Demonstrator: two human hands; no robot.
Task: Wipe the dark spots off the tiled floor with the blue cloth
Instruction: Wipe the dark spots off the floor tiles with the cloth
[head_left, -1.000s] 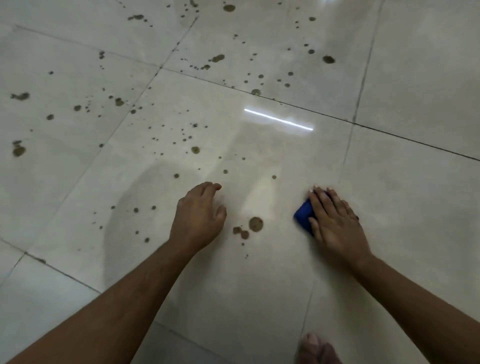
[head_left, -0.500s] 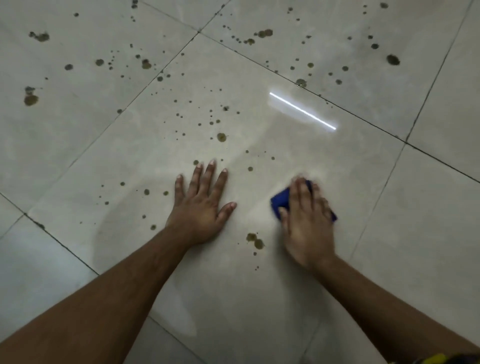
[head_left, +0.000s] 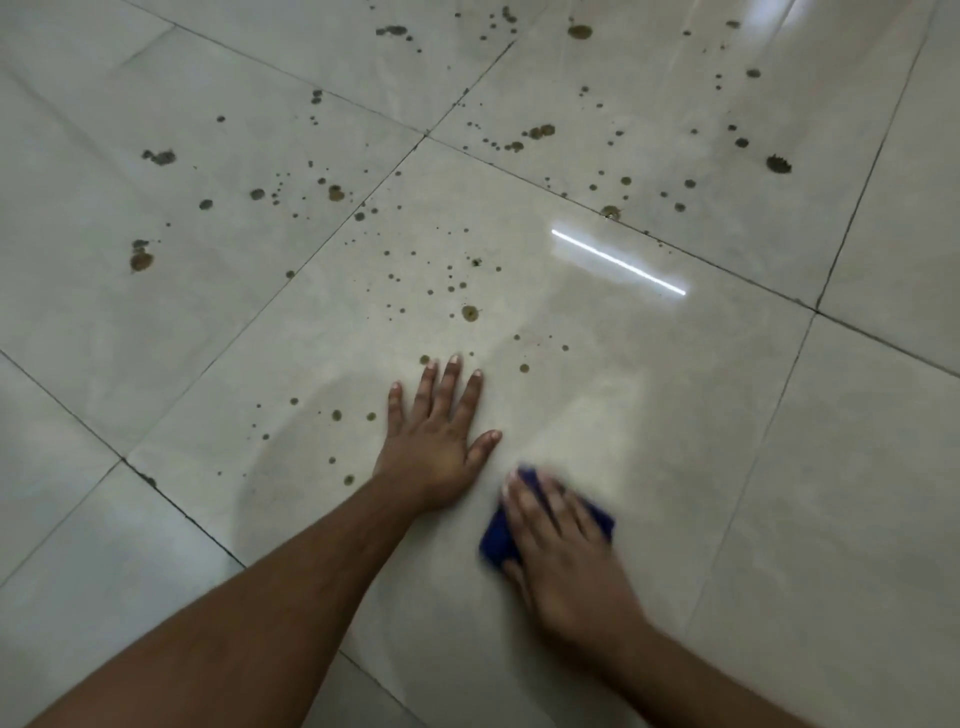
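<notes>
My right hand (head_left: 563, 551) presses a folded blue cloth (head_left: 496, 535) flat onto the pale tiled floor (head_left: 675, 415); the hand is blurred and covers most of the cloth. My left hand (head_left: 436, 436) lies flat on the same tile, fingers spread, just left and ahead of the cloth. Dark brown spots (head_left: 469, 312) dot the tile beyond my left fingertips. Smaller ones (head_left: 336, 414) sit to its left. Many more spots (head_left: 540, 131) spread over the far tiles. No spots show on the tile around the cloth.
Dark grout lines (head_left: 769, 426) divide the large glossy tiles. A bright strip of reflected light (head_left: 618, 262) lies on the tile ahead. Bigger blotches sit at the far left (head_left: 141, 260) and far right (head_left: 777, 164).
My right hand has slid the cloth left and toward me, over the place where a pair of brown spots lay beside my left hand; those spots are no longer visible. The left hand stays planted.
</notes>
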